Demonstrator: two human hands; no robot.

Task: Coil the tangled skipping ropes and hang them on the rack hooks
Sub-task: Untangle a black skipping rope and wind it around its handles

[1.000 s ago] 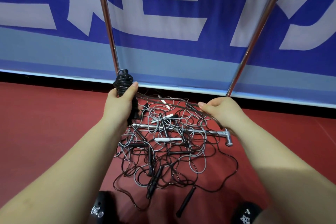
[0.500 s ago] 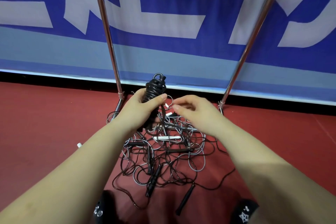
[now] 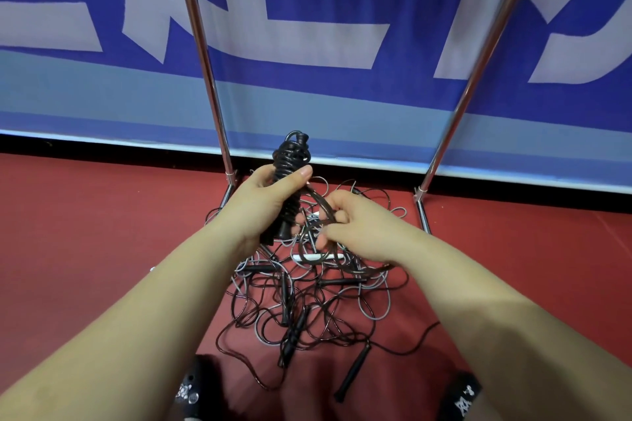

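Banner (image 3: 342, 85): blue and white, it stands behind everything, along the far edge of my red floor (image 3: 85, 232).
Rack (image 3: 201, 55): two metal poles rise in front of the banner, feet on the floor; no hooks in view.
Tangled ropes (image 3: 307, 304): black and grey cords with handles lie heaped on the floor between the rack's feet, below my hands.
Left hand (image 3: 263, 205): my fingers and thumb are curled round the coiled rope (image 3: 290, 161), held upright above the heap.
Right hand (image 3: 355, 229): my fingers are bent, pinching a loose brown loop (image 3: 319, 203) that runs from the coil.
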